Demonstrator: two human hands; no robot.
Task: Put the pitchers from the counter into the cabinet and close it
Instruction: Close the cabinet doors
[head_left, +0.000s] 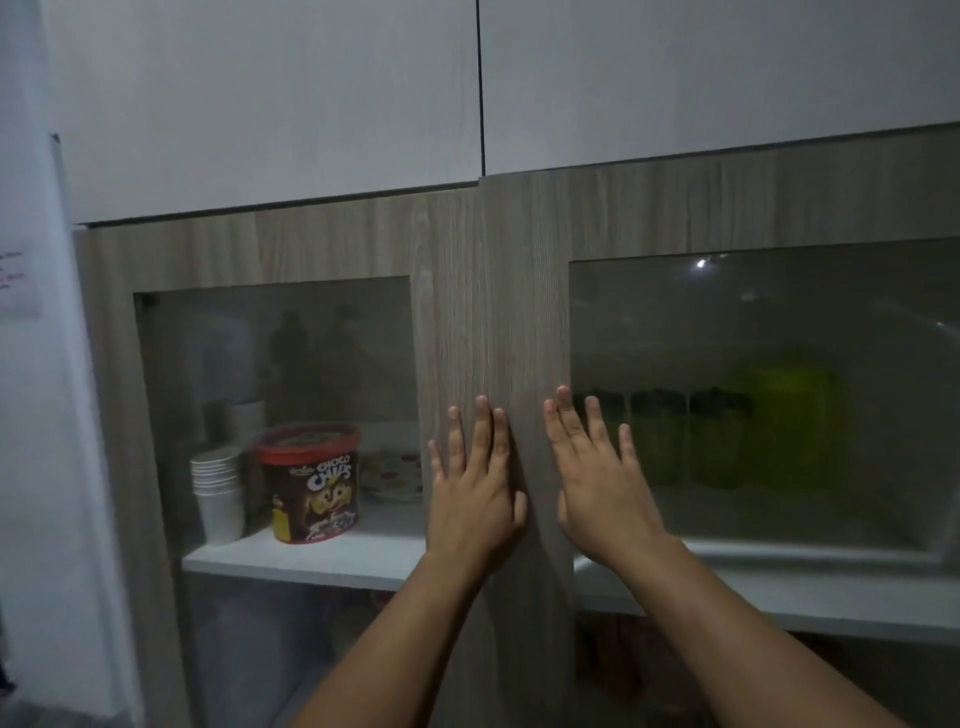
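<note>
Both doors of the wood-grain cabinet are shut, meeting at the middle seam. My left hand (475, 488) lies flat with straight fingers on the inner frame of the left door (452, 291). My right hand (597, 483) presses flat on the right door (540, 291), its fingers spreading over the edge of the glass pane. Behind the right pane (779, 322), several green pitchers (717, 436) with dark lids stand in a row on the white shelf, and a taller yellow-green one (795, 421) stands beside them.
Behind the left pane stand a stack of white paper cups (218, 493), a red-lidded Choco Chips tub (311, 483) and a patterned plate (392, 475). Plain white upper cabinet doors (260, 93) run above. A white wall (31, 364) with a paper note is at left.
</note>
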